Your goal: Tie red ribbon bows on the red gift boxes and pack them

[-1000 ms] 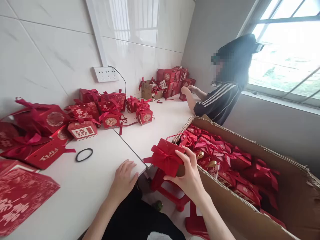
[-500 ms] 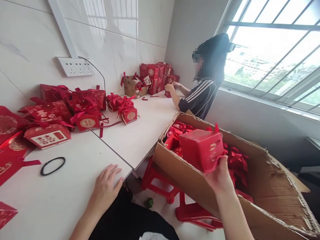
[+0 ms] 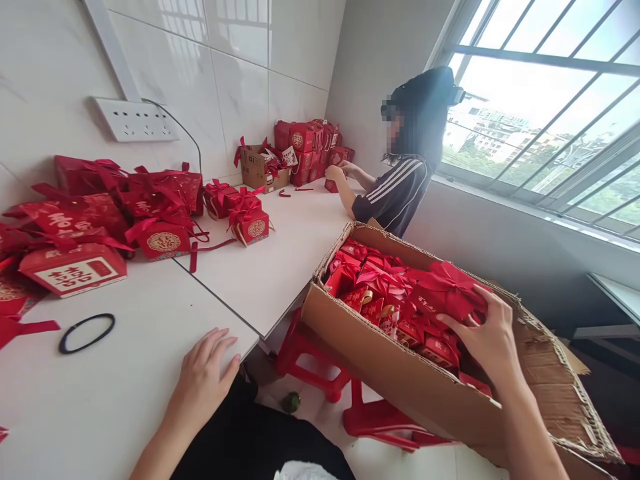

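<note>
My right hand [image 3: 487, 339] reaches into a large cardboard box [image 3: 380, 373] and grips a red gift box with a ribbon bow [image 3: 443, 293], set among several other red gift boxes [image 3: 373, 293] inside. My left hand [image 3: 205, 377] lies flat, fingers spread, on the white table [image 3: 280, 267] near its front edge, holding nothing.
More red gift boxes and bags [image 3: 100, 213] are piled along the tiled wall at the left, with a black hair band [image 3: 86, 333] on the table. Another person [image 3: 400, 180] works at a red stack [image 3: 307, 150] in the far corner. Red plastic stools [image 3: 345, 407] stand under the carton.
My right hand carried the red gift box from over the table edge rightward, then lowered it into the carton. My left hand stayed flat on the table.
</note>
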Motion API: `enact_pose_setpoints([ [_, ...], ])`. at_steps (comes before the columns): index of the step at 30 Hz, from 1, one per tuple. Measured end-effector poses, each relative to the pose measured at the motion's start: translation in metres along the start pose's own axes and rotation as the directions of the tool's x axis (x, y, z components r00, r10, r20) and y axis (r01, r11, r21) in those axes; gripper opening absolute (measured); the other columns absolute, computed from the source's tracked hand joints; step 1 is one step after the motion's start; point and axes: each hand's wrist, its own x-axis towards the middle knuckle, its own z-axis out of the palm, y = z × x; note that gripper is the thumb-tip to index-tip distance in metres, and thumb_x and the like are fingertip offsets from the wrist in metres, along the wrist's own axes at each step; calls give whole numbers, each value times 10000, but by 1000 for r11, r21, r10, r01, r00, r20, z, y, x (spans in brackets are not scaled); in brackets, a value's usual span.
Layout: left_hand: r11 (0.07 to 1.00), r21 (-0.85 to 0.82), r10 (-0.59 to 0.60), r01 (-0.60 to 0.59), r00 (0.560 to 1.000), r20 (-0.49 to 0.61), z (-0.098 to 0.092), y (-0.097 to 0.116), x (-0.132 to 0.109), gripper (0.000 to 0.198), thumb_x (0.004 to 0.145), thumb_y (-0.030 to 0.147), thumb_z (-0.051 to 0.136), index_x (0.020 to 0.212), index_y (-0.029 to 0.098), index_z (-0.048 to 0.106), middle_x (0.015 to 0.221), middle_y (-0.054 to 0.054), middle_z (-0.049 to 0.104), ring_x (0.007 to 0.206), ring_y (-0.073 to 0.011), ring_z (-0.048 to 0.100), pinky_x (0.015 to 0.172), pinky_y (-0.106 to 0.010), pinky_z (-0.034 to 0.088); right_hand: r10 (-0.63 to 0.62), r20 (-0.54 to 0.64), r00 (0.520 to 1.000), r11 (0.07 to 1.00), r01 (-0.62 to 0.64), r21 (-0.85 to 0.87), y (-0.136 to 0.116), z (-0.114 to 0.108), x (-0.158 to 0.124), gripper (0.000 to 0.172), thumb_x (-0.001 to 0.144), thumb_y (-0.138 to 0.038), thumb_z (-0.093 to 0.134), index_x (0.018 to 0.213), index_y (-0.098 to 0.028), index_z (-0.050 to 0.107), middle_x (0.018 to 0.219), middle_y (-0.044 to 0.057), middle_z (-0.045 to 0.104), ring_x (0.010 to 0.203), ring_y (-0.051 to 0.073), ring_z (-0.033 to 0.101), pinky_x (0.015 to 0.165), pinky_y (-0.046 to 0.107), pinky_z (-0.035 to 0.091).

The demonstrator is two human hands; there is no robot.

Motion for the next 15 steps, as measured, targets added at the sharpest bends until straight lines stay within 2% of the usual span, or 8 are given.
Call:
enact_pose_setpoints([
  [2,1000,5,23,-23,1000,-15,0,0,0,292,860,364,400,966,187,606,1058,-93,635,1044,-268,568,830,-388,465,-21,49,999,982,30,-187,23,-10,20,880,479,-562,761,1234,-213,474,1297,142,415,1248,366,380,1021,525,363],
  [3,1000,6,30,-30,999,-22,0,0,0,288,860,359,402,968,186,604,1057,-94,634,1041,-267,570,829,-386,465,18,96,995,975,4,-222,35,-14,29,898,464,-566,758,1233,-204,469,1280,149,431,1215,373,419,1017,530,366],
  [7,999,9,48,-48,998,-52,1,0,0,270,858,348,412,961,189,604,1047,-92,634,1024,-266,577,816,-383,469,184,257,949,970,-133,-204,78,-18,55,1018,411,-524,778,1285,-189,378,1338,185,405,1179,388,474,971,494,428],
  [12,997,20,72,-71,995,-67,1,1,0,250,860,325,419,966,189,600,1040,-90,632,992,-253,593,795,-377,484,267,421,867,963,-260,-74,100,-2,48,1069,441,-438,767,1350,-201,256,1352,197,429,1170,343,510,879,385,511],
  [15,997,18,79,-78,993,-92,3,0,-1,230,852,311,438,962,189,599,1037,-91,632,980,-253,599,785,-381,493,335,494,803,942,-273,-196,103,13,33,1045,434,-364,765,1342,-169,285,1220,206,544,1005,341,611,786,382,539],
])
